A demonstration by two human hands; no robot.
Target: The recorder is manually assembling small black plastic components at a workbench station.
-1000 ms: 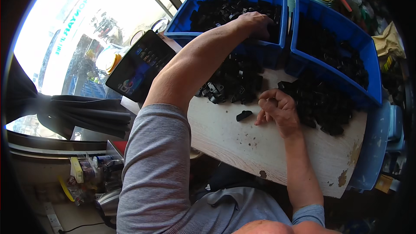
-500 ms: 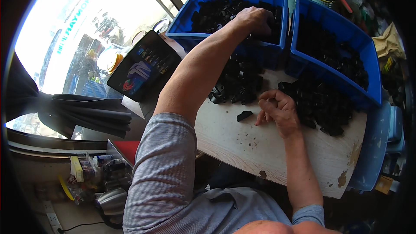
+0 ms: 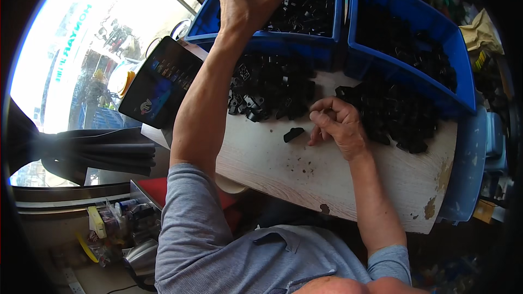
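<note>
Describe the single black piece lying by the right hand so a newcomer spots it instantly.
On the pale, worn table, look just left of the right hand. There lies a small, elongated black piece; unlike the black parts heaped beyond it, it sits by itself.

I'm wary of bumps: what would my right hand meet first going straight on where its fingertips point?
Probably the small loose black part on the table, just left of your right hand, though depth is unclear.
</note>
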